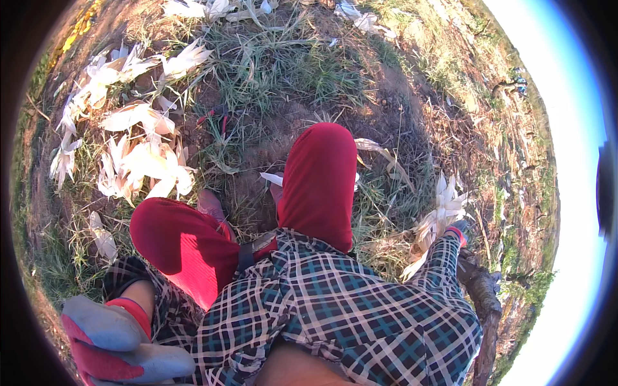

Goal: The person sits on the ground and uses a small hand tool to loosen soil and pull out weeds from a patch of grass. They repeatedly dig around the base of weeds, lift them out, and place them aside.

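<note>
My left hand (120,337), in a grey-and-red work glove, is raised near the camera at the lower left, its fingers apart and nothing visible in it. At the right, my outstretched right hand (458,230), in a like glove, is beside a bunch of dry corn husks (442,210); its fingers are too small and partly hidden to show a grip. A thick wooden branch (483,299) lies just below that hand. Between the husk pile (149,159) and my raised knee, a red-handled tool (223,126) lies on the ground, its kind unclear.
More husks (96,87) are strewn over grass and soil at the upper left, with yellow corn ears (79,26) beyond. My bent legs in red trousers (318,183) take up the middle. One pale husked piece (102,239) lies at the left. Dry stalks cover the ground at the right.
</note>
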Demonstrator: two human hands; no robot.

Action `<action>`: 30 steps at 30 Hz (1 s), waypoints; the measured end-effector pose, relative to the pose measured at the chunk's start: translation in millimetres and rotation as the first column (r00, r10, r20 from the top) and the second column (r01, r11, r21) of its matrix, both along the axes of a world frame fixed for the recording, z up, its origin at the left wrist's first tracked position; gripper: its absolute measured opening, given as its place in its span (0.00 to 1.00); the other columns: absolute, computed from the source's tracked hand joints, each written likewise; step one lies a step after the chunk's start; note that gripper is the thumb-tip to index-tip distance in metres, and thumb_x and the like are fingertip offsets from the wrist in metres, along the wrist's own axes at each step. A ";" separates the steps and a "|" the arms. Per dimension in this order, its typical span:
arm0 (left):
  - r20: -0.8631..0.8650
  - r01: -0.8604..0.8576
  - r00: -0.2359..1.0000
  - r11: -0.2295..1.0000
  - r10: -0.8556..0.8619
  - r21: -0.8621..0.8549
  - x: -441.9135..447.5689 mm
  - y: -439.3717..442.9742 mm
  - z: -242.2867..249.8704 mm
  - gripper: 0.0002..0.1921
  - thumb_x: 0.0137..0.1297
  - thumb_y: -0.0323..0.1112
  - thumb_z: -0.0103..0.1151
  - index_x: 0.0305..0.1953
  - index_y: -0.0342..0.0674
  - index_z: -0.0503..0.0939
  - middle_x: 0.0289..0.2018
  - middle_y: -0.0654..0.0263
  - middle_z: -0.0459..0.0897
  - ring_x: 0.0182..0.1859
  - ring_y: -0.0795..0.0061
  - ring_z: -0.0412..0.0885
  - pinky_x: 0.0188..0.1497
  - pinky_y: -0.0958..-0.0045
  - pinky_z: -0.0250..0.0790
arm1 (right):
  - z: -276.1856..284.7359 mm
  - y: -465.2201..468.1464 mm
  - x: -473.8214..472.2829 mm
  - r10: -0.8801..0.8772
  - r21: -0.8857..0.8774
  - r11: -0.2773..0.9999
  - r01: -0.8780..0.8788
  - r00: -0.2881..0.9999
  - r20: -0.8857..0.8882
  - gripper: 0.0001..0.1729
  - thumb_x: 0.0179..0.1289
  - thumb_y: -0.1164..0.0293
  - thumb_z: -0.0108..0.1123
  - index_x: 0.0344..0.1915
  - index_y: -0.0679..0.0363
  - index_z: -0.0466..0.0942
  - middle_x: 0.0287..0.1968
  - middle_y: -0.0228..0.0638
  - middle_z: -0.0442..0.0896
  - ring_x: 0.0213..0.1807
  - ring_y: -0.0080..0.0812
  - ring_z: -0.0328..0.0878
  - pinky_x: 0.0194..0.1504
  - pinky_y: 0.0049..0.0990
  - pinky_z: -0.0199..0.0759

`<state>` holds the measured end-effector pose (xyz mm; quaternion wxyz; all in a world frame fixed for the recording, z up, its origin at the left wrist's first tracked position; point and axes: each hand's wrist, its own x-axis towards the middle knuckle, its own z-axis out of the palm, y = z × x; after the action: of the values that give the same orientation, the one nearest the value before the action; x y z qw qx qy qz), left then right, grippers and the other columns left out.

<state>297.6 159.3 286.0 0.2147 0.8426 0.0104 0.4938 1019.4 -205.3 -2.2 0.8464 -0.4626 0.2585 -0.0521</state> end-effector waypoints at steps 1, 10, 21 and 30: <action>0.012 0.015 1.000 1.000 -0.015 0.012 6.4 -1.8 -0.1 0.19 0.62 0.50 0.61 0.44 0.40 0.83 0.35 0.64 0.87 0.39 0.64 0.86 0.50 0.56 0.78 | -12.2 -4.3 -6.4 -0.015 0.022 1.000 0.017 0.998 -0.064 0.22 0.72 0.53 0.44 0.43 0.61 0.75 0.41 0.41 0.81 0.39 0.37 0.79 0.33 0.32 0.77; 0.029 -0.020 0.999 0.999 0.018 0.039 20.4 -8.6 -29.2 0.17 0.57 0.47 0.65 0.40 0.40 0.84 0.34 0.64 0.86 0.38 0.65 0.85 0.48 0.58 0.80 | -54.5 146.4 11.9 0.527 0.209 0.844 -0.494 0.836 -0.152 0.32 0.74 0.49 0.44 0.56 0.68 0.74 0.56 0.50 0.82 0.54 0.46 0.82 0.44 0.43 0.84; -0.330 -0.236 0.920 0.971 0.211 -0.038 54.1 20.9 -138.5 0.19 0.50 0.44 0.71 0.40 0.37 0.85 0.36 0.65 0.85 0.41 0.65 0.84 0.51 0.58 0.79 | 66.3 530.8 -282.0 0.706 -0.299 -0.708 -0.640 -0.630 -0.322 0.28 0.74 0.48 0.53 0.59 0.59 0.73 0.50 0.39 0.84 0.47 0.32 0.84 0.49 0.32 0.80; -0.782 -0.140 0.608 0.988 0.135 0.061 72.8 37.4 -200.9 0.19 0.54 0.31 0.54 0.48 0.31 0.79 0.32 0.59 0.80 0.38 0.60 0.81 0.63 0.47 0.69 | -253.3 631.9 -465.9 0.406 -0.472 -0.880 -0.056 -0.606 -0.684 0.23 0.71 0.51 0.56 0.45 0.62 0.78 0.33 0.37 0.82 0.34 0.31 0.79 0.35 0.33 0.74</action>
<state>370.3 196.7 85.1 0.1527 0.9694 0.1689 0.0920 553.5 426.7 -255.5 0.0150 -0.6343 -0.5661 0.5263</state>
